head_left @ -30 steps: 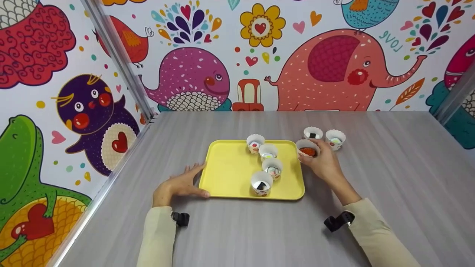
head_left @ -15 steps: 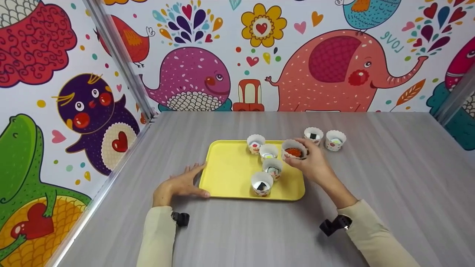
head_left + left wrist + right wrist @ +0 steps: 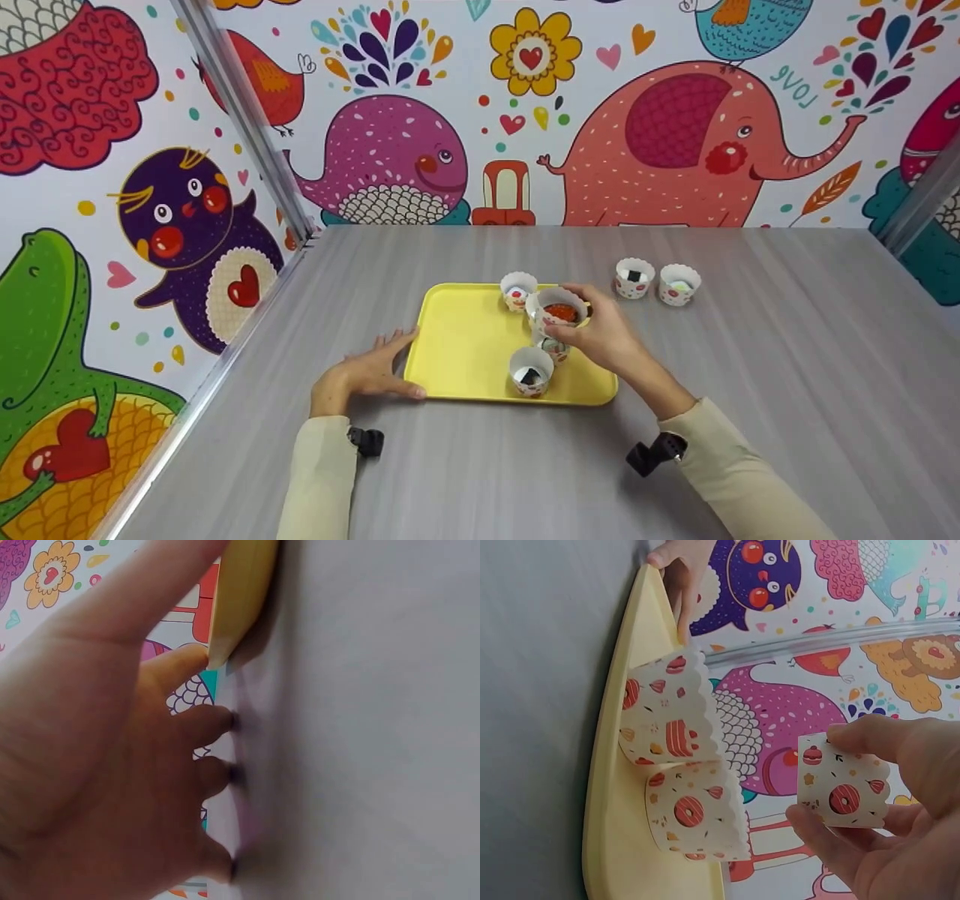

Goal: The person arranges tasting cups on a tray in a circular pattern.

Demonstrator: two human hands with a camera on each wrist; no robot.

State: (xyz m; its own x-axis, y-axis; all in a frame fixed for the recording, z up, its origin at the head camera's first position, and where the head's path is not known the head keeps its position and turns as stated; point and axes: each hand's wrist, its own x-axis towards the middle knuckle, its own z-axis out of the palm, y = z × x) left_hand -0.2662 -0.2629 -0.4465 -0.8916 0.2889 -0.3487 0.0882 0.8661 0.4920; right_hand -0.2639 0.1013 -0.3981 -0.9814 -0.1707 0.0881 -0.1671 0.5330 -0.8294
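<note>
We see the right hand [image 3: 606, 330] clamped on a printed paper cup [image 3: 545, 306], thumb on one side and fingers on the other. In the right wrist view the cup is raised and apart from those on the tray, with a striped red doughnut on its side. From above, we find an orange-red filling [image 3: 561, 313] inside it.

Below is the yellow tray [image 3: 461, 341], and around the cup in the head view we count four more. One with a red-dotted piece stands at 10 o'clock; another, largely covered by the held cup, shows only a sliver of rim at 9 o'clock. A third, partly hidden, is at 6 o'clock, and the front cup [image 3: 531, 373], with a black-and-white piece inside, is at 7 o'clock.

At the tray's 9 o'clock edge we have the left hand [image 3: 367, 369], fingers spread, thumb and index finger touching the rim.

Off the tray, toward 2 o'clock from the grip, two further cups [image 3: 680, 286] stand side by side on the grey table [image 3: 465, 472]. At 12 o'clock, beyond the table, we face a wall of cartoon animals [image 3: 394, 146].
</note>
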